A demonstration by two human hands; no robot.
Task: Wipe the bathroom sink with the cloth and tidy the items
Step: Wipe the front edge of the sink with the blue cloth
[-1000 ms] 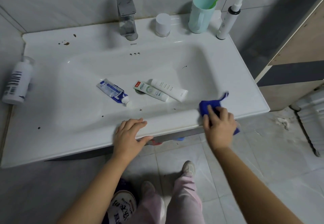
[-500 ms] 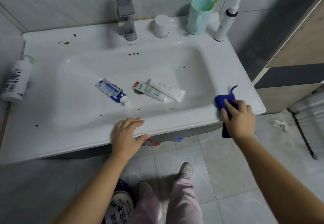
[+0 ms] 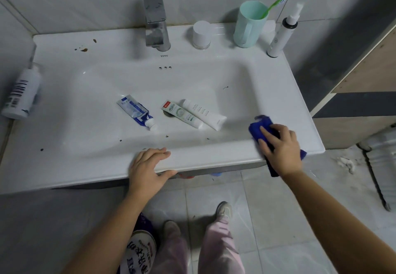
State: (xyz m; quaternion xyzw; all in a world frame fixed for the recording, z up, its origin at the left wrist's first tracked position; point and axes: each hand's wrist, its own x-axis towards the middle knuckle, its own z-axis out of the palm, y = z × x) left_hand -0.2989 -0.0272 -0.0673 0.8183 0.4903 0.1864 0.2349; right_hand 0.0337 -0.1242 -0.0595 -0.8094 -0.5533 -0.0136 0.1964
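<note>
The left hand [image 3: 147, 166] rests on the front rim of the sink [image 3: 214, 156], fingers straight and relaxed, thumb along the edge. The right hand [image 3: 280, 147] presses the blue cloth [image 3: 260, 127] with flat fingers onto the rim's front right corner, one end hanging over. Farther off, three tubes [image 3: 182, 114] lie in the basin, and a tap [image 3: 155, 16] and a cup [image 3: 249, 25] stand at the back.
</note>
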